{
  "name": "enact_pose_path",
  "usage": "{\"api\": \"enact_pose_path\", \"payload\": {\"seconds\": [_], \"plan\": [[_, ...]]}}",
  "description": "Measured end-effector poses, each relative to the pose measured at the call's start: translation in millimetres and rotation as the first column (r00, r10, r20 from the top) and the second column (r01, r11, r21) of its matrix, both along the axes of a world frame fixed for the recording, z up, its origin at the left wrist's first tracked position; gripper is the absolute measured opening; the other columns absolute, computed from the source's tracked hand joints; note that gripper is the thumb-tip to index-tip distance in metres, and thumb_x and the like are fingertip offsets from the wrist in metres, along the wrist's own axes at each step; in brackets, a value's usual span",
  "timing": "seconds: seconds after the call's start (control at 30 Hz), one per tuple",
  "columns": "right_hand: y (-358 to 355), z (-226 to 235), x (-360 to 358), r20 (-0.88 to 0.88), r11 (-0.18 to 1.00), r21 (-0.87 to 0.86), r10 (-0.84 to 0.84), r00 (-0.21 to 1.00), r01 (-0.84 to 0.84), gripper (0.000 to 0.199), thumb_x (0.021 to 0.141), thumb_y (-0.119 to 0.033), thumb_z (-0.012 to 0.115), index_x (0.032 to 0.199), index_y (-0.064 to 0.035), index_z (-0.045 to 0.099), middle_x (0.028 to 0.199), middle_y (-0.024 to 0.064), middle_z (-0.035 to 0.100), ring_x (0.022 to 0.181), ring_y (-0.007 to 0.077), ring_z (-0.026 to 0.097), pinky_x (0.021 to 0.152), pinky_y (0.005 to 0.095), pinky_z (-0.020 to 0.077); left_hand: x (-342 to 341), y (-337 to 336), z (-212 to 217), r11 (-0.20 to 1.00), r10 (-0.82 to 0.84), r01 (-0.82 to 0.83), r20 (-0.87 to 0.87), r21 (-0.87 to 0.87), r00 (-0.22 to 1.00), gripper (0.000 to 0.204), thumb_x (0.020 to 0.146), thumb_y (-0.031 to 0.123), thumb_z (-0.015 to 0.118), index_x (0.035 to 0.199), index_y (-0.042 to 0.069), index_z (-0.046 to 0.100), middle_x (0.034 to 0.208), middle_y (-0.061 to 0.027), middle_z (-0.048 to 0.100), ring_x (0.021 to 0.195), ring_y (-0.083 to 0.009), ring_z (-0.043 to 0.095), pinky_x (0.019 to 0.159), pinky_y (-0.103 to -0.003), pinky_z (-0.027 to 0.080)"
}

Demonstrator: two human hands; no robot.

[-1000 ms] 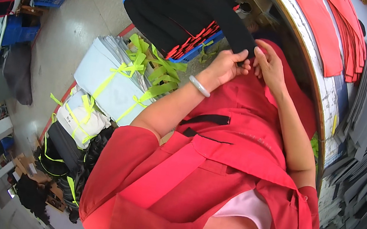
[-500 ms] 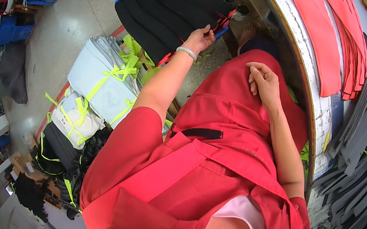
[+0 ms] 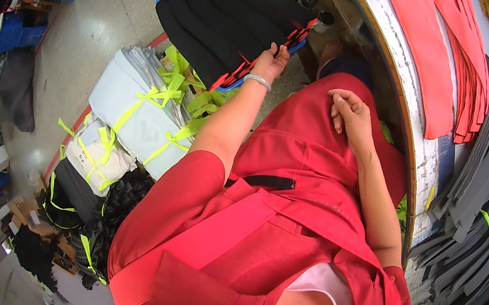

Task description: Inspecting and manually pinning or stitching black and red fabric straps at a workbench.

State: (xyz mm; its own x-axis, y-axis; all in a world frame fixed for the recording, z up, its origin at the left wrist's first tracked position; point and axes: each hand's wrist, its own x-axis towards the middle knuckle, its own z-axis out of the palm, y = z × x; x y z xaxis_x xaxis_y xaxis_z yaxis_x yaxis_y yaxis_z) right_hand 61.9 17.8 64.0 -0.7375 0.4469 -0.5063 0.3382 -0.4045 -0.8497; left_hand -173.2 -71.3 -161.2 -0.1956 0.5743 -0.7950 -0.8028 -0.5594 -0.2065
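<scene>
Black fabric pieces with red edges [image 3: 228,17] lie in a stack across a blue crate [image 3: 299,46] on the floor ahead. At the crate's near right edge is my left hand [image 3: 270,63], palm turned up, with a pale bangle on its wrist. Its fingers are loosely curled and apart beside the red edges, and I see nothing held in them. My right hand [image 3: 352,115] rests over my lap on the red apron [image 3: 298,142]. Its fingers are relaxed and bent, partly apart, and it holds nothing.
Left of me, pale grey sheets [image 3: 136,102] are tied with yellow-green strips, beside a white bundle [image 3: 95,156]. A worn-edged table [image 3: 416,110] curves along my right, carrying red strips [image 3: 422,59] and dark grey strips [image 3: 481,166]. A metal cup [image 3: 323,20] stands beyond the crate.
My left hand has drawn slightly back from the fabric pieces' edge, and its fingers have loosened. More of the red edges shows along the stack. My right hand stays over my lap.
</scene>
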Motion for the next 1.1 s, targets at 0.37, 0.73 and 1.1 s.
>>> {"api": "enact_pose_path", "payload": {"seconds": [0.37,0.73,1.1], "plan": [[1,33,28,0.110,0.878,0.469,0.045,0.993,-0.092,0.014,0.090,-0.009,0.059,0.102,-0.0036,0.064,0.077,0.0074,0.062,0.066,0.0149,0.061,0.061,0.0288,0.0498,42,-6,11,0.961,-0.246,0.265,-0.190,0.083,0.950,0.069,0.085,0.048,0.064,0.130,0.001,0.045,0.127,-0.0089,0.053,0.110,-0.0243,0.055,0.089,-0.035,0.049],[126,53,89,-0.058,-0.282,0.949,-0.598,0.799,-0.142,0.025,0.082,-0.025,0.067,0.100,-0.0076,0.067,0.096,0.0087,0.066,0.101,0.0261,0.059,0.098,0.0398,0.0359,79,35,182,0.691,-0.392,0.705,-0.737,0.158,0.550,0.029,0.099,0.024,0.049,0.116,0.003,0.058,0.096,-0.0095,0.068,0.092,-0.0240,0.066,0.080,-0.037,0.056],[8,106,209,0.242,-0.073,0.963,-0.204,0.949,-0.261,0.008,0.077,-0.016,0.066,0.077,-0.0094,0.062,0.078,0.0063,0.057,0.081,0.0235,0.055,0.081,0.0367,0.0421,107,144,266,0.586,-0.431,0.805,-0.803,0.098,0.411,0.046,0.097,0.039,0.049,0.124,0.002,0.052,0.123,-0.0185,0.059,0.112,-0.0322,0.059,0.097,-0.052,0.047]]}}
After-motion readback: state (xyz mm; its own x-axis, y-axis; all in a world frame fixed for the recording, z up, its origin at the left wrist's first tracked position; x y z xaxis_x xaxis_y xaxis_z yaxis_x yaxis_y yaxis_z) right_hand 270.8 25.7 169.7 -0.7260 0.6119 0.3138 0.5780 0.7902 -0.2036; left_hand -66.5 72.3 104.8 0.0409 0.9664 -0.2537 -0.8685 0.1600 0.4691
